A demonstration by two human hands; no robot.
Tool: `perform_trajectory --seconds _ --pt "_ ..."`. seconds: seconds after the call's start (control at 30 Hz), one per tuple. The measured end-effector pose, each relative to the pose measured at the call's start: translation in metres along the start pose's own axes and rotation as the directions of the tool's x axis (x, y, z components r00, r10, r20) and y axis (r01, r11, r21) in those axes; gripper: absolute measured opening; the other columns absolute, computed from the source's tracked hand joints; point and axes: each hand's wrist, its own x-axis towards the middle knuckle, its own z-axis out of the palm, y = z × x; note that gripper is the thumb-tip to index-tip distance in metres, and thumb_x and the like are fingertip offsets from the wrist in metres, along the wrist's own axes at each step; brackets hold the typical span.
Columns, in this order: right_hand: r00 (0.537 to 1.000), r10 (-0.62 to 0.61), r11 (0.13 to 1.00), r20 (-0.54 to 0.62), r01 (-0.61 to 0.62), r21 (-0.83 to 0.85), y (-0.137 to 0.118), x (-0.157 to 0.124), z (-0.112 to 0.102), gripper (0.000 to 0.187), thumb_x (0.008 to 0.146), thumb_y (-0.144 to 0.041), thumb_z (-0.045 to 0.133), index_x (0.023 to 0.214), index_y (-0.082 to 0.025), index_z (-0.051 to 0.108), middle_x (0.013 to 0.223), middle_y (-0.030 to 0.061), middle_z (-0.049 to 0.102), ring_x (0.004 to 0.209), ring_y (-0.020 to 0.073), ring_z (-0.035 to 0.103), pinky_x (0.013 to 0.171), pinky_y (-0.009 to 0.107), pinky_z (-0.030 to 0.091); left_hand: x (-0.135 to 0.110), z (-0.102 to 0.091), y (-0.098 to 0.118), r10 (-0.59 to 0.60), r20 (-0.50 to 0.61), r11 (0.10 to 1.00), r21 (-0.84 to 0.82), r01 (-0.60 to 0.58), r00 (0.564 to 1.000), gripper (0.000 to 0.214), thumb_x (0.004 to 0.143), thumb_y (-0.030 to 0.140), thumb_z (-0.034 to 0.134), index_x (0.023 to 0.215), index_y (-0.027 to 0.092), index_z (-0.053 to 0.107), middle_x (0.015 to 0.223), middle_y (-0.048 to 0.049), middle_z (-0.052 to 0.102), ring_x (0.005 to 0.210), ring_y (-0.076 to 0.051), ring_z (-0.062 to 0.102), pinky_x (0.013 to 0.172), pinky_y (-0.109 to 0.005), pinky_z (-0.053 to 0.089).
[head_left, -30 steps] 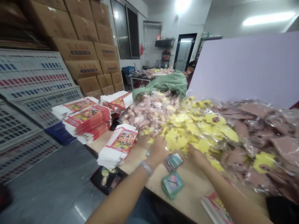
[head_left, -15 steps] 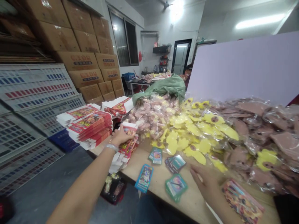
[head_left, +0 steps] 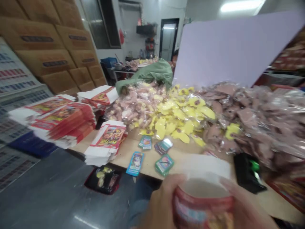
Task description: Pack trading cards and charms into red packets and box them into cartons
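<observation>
Hands (head_left: 162, 203) (head_left: 247, 208) hold a seemingly open printed carton (head_left: 202, 206) between them.

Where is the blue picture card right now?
In the head view, the blue picture card lies near the front edge of the table, just left of a green card stack.

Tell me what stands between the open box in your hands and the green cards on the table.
Nothing visible: the open box, gripped by the left hand and right hand, has only table between it and the green cards.
</observation>
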Motion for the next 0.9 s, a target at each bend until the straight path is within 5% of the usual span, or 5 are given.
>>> perform_trajectory --seconds 0.17,0.3,0.47,0.63,0.9 --pt "0.983 0.185 0.951 0.017 -0.183 0.250 0.014 0.002 -0.021 0.038 0.074 -0.027 0.056 0.111 -0.021 0.061 0.097 0.0067 0.069 0.090 0.0242 0.064 0.084 0.042 0.046 0.013 0.027 -0.030 -0.204 0.111 0.967 -0.132 0.218 0.973 0.028 0.081 0.035 0.051 0.101 0.019 0.041 0.080 -0.0008 0.059 0.071 -0.015 0.057 0.065 -0.025 0.045" --pt "0.960 0.090 0.989 0.266 -0.055 -0.137 -0.004 -0.013 -0.027 0.029 0.079 -0.036 0.056 0.101 -0.021 0.067 0.114 0.0082 0.062 0.108 0.0225 0.054 0.093 0.037 0.039 0.005 0.037 -0.041 -0.163 0.153 0.949 -0.247 0.197 0.975 0.046 0.082 0.026 0.050 0.119 0.019 0.023 0.102 -0.0062 0.060 0.091 -0.016 0.057 0.080 -0.029 0.044" --pt "0.996 0.034 0.907 0.083 0.004 -0.422 -0.012 -0.031 -0.026 0.025 0.076 -0.039 0.060 0.089 -0.019 0.066 0.089 0.0053 0.066 0.078 0.0166 0.060 0.070 0.029 0.049 -0.007 0.043 -0.040 -0.063 0.277 0.964 -0.231 0.130 0.959 0.073 0.084 0.024 0.049 0.137 0.023 -0.001 0.117 -0.0086 0.056 0.101 -0.019 0.056 0.085 -0.032 0.044" --pt "0.942 0.225 0.892 0.248 -0.097 -0.441 -0.009 -0.031 -0.033 0.035 0.081 -0.042 0.052 0.107 -0.021 0.063 0.094 0.0030 0.067 0.086 0.0189 0.060 0.076 0.030 0.048 -0.007 0.049 -0.047 -0.063 0.367 0.958 -0.239 0.159 0.928 0.067 0.085 0.024 0.047 0.138 0.023 0.007 0.114 -0.0084 0.057 0.095 -0.018 0.058 0.080 -0.031 0.047" --pt "0.938 0.187 0.882 0.292 -0.030 -0.470 -0.016 -0.022 -0.044 0.035 0.082 -0.045 0.048 0.091 -0.019 0.069 0.079 0.0004 0.068 0.073 0.0162 0.059 0.067 0.025 0.048 -0.003 0.045 -0.043 -0.050 0.435 0.967 -0.204 0.152 0.899 0.069 0.086 0.030 0.047 0.139 0.020 0.004 0.118 -0.0110 0.055 0.102 -0.019 0.056 0.089 -0.033 0.043"
